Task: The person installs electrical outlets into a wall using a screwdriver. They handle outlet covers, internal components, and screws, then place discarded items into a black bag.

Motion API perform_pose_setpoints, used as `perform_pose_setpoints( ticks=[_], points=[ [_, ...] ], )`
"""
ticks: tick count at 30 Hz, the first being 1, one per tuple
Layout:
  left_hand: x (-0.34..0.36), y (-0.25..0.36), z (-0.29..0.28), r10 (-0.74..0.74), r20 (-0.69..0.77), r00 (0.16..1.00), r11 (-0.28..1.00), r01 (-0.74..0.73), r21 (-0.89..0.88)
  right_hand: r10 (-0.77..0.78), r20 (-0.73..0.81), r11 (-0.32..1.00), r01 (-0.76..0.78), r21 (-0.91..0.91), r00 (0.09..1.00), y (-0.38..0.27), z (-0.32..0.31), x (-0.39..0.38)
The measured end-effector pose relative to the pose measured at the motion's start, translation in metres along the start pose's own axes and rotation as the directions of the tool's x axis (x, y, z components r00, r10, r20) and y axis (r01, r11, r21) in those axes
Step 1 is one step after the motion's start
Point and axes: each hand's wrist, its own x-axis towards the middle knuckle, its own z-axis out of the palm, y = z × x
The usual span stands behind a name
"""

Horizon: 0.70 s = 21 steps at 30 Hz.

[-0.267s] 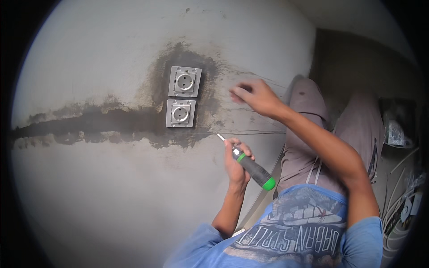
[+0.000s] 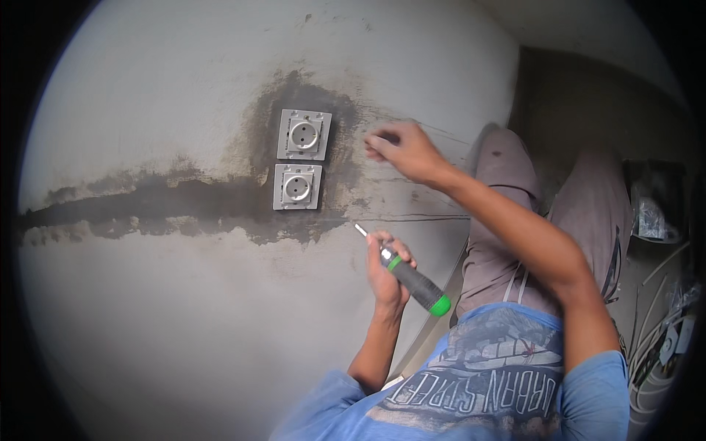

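Bare plaster wall, pale grey and marked by a dark, rough-edged band of filler, takes up the left side of the view. Nearest the camera is the person's blue shirt; large pale lettering runs across its front under a printed picture, upside down in this view.

Just beyond it, the left hand holds a screwdriver with a dark grey grip and a green ring. Its fingers are clamped around the front of the grip, thumb on one side and fingertips on the other, close behind the shaft. The green butt sticks out behind the hand near the wall's right edge, while the shaft points toward the lower socket, well apart from it.

The right hand is raised just beside the upper socket, its fingers curled toward the thumb; whether they pinch something small cannot be told. Both sockets sit on the wall one above the other, mounting frames exposed.

Beyond the grey-brown trousers, pale cables and a clear plastic bag lie on the floor.
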Motion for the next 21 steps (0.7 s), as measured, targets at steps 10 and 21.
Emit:
perform_pose_setpoints(
  ticks=[10,21],
  points=[
    [-0.037,0.008,-0.056,-0.077,-0.045,0.996,0.997,0.079,0.025,0.200,-0.158,0.978,-0.188,0.085,0.967,-0.030,0.085,0.041],
    [-0.029,0.014,-0.049,-0.111,0.060,0.992,0.993,0.112,-0.023,0.215,-0.051,0.949,-0.196,0.246,0.975,-0.023,0.084,0.037]
  ],
)
